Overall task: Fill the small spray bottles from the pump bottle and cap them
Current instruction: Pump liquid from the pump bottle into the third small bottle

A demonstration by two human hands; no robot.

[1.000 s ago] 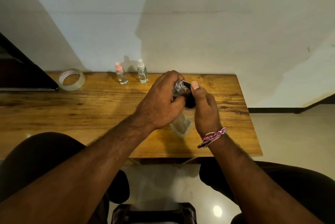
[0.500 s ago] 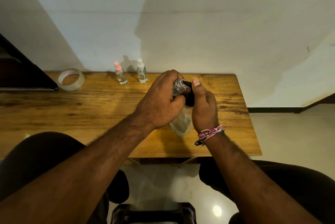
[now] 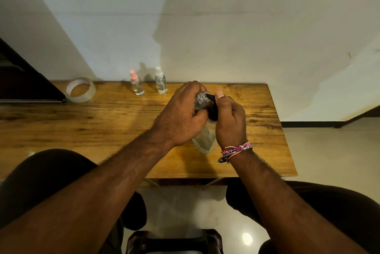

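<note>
Because both hands crowd together over the wooden table (image 3: 82, 130), much of the work is hidden. The left hand (image 3: 181, 118) is wrapped round an uncapped small spray bottle (image 3: 200, 100), so only its clear shoulder and threaded neck show above the curled fingers. The right hand (image 3: 230, 122) covers most of the pump bottle (image 3: 205, 139): its clear lower body shows between the wrists, standing on the table near the front right, while the black pump head (image 3: 212, 107) is mostly masked, with the thumb lying on top of it. Liquid level in either bottle is hard to make out.

The small bottle's long axis is tilted, its open neck pointing up and to the right, meeting the black nozzle tip. The pump bottle's axis runs roughly upright, leaning slightly toward the far edge.

Compared with half a second ago, the right thumb and wrist sit about the same, and the left grip is unchanged; the hands have barely shifted.

At the back edge stand a pink-capped spray bottle (image 3: 136, 86) and a white-capped spray bottle (image 3: 160, 83), upright and apart, with a roll of clear tape (image 3: 80, 89) further left. A beaded bracelet (image 3: 235, 149) circles the right wrist.
</note>
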